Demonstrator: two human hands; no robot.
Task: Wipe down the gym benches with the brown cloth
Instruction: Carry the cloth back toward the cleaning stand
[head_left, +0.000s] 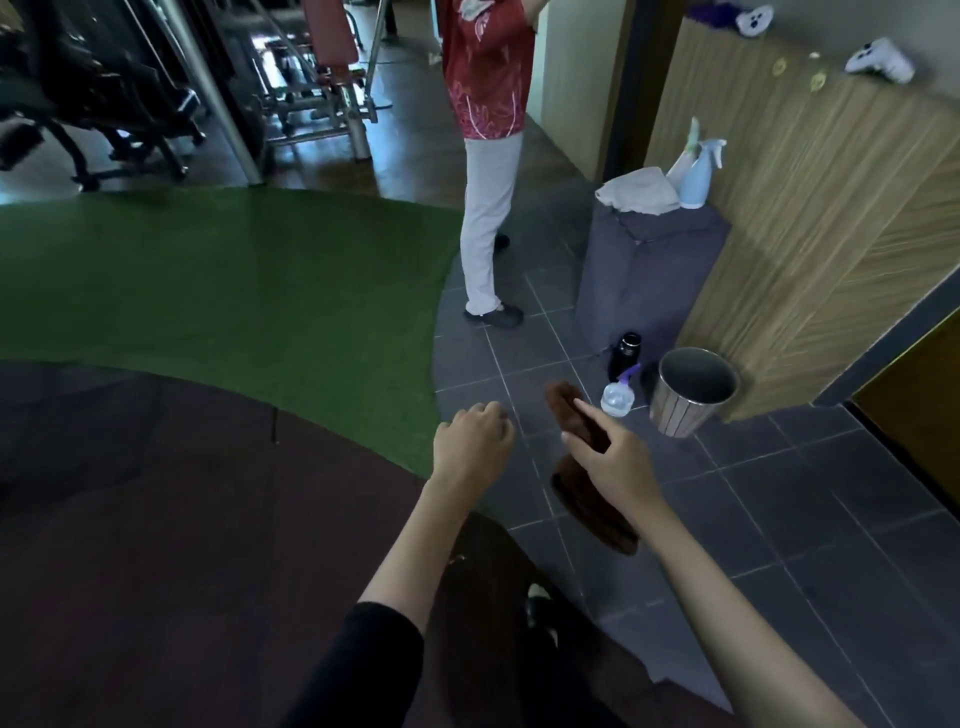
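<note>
My right hand (610, 460) grips the brown cloth (589, 499), which sticks up past my fingers and hangs down below my wrist over the grey tiled floor. To its left my left hand (472, 441) hangs in the air with the fingers loosely curled and nothing in it. A gym bench with a red pad (332, 41) stands far off at the top of the view, among metal machine frames.
A person in a red shirt and light trousers (488, 156) stands ahead on the tiles. A spray bottle (618, 395), a black bottle (627, 353) and a metal bin (693, 389) stand by a wooden wall. A grey stool (649, 275) carries a cloth and spray bottles. Green turf (223, 280) lies left.
</note>
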